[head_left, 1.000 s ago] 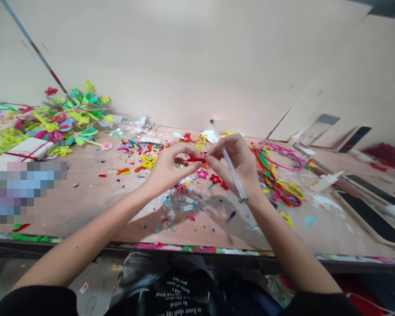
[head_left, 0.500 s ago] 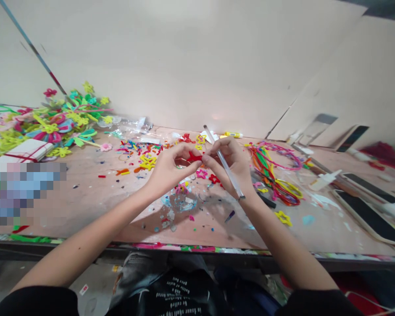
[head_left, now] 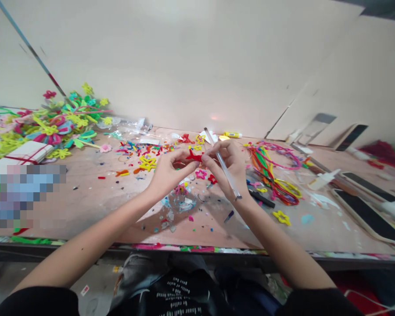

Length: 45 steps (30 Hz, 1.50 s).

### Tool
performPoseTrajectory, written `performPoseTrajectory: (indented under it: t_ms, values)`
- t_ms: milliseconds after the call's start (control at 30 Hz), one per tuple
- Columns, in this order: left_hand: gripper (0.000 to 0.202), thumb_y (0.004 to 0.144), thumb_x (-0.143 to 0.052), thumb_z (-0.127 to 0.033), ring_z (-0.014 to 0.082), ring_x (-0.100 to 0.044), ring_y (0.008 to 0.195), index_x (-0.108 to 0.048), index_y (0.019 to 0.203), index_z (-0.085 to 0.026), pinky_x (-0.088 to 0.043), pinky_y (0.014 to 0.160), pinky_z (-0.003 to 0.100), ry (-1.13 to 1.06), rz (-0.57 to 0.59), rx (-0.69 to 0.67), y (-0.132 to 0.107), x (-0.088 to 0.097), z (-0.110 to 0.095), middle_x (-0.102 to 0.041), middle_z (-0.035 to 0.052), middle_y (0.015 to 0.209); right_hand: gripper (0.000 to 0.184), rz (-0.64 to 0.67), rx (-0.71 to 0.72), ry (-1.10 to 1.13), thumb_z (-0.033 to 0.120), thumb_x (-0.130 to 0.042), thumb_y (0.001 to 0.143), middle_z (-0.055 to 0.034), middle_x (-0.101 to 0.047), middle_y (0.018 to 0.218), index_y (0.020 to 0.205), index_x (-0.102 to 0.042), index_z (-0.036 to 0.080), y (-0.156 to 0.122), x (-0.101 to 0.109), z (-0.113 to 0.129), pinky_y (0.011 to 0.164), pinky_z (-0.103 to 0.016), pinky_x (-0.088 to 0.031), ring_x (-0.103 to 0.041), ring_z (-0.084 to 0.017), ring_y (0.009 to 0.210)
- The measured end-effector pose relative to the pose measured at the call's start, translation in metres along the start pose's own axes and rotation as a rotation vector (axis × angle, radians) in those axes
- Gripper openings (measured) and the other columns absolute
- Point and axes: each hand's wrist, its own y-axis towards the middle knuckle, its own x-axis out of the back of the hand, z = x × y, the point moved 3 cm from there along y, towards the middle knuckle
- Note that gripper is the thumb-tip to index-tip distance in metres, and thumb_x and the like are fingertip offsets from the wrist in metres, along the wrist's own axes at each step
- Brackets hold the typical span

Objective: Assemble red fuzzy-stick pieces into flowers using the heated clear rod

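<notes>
Head view, looking down over a wooden worktable (head_left: 85,197) at two bare forearms reaching forward. The left hand (head_left: 173,173) and right hand (head_left: 225,169) meet at the fingertips, with a small red chenille shape (head_left: 194,156) held in the narrow space between them. It appears pointed and star-like, though the fingers hide part of it. The left hand is curled, its thumb and fingertips pinching the shape from one side. The right hand's fingertips close in from the other side, and the same hand grips a clear plastic rod (head_left: 228,180), which runs diagonally across the palm, with its far end pointing away past the fingers.

The red shape should weigh very little and feel soft and fuzzy, with a bendable wire core that gives under light pressure. Its fuzz should offer some grip, so a gentle pinch at its thicker middle seems safest; its thin points may bend. The rod looks stiff and smooth, and may slip unless held firmly.

Just below the hands lie a pink star shape (head_left: 201,174) and a red star shape (head_left: 212,179). Beyond the right hand sits a tangle of multicoloured chenille stems (head_left: 273,177). Far beyond the left hand stands a heap of bright chenille flowers (head_left: 52,125).
</notes>
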Motion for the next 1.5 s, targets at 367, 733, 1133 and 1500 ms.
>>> performPoseTrajectory:
  t_ms: [367,733,1133,1500]
  values:
    - [0.016,0.077,-0.073,-0.029,0.0141,-0.068,0.077,-0.065,0.082,-0.017,-0.054,0.070,0.024,-0.148,0.071,0.075,0.002,-0.004,0.008,-0.071,0.0013,0.082,0.033,0.026,-0.097,0.111,0.040,-0.077,0.078,0.0045,-0.061,0.076,0.086,-0.049,0.024,0.002,-0.001,-0.009,0.066,-0.030,-0.057,-0.062,-0.012,0.068]
    - [0.019,0.075,-0.073,-0.030,0.0123,-0.064,0.064,-0.064,0.085,-0.016,-0.052,0.066,0.024,-0.204,0.094,0.201,0.000,-0.005,0.012,-0.069,-0.0009,0.068,0.032,0.058,-0.125,0.135,0.038,-0.079,0.078,0.0039,-0.061,0.077,0.087,-0.052,0.023,-0.002,0.000,-0.014,0.066,-0.027,-0.053,-0.062,-0.012,0.070]
    - [0.019,0.078,-0.072,-0.034,0.0136,-0.063,0.068,-0.062,0.078,-0.017,-0.047,0.059,0.022,-0.186,0.037,0.307,-0.006,-0.006,0.017,-0.068,0.0006,0.074,0.025,0.042,-0.230,0.075,0.045,-0.068,0.087,0.0010,-0.065,0.079,0.089,-0.055,0.024,-0.003,0.004,-0.022,0.068,-0.030,-0.052,-0.062,-0.015,0.072]
    - [0.020,0.080,-0.069,-0.032,0.0123,-0.060,0.066,-0.056,0.076,-0.018,-0.045,0.059,0.021,-0.183,0.062,0.457,-0.013,-0.011,0.023,-0.063,-0.0018,0.072,0.033,-0.096,-0.298,-0.058,0.050,-0.047,0.099,0.0005,-0.062,0.077,0.085,-0.058,0.023,-0.005,0.019,-0.060,0.068,-0.029,-0.047,-0.059,-0.015,0.071]
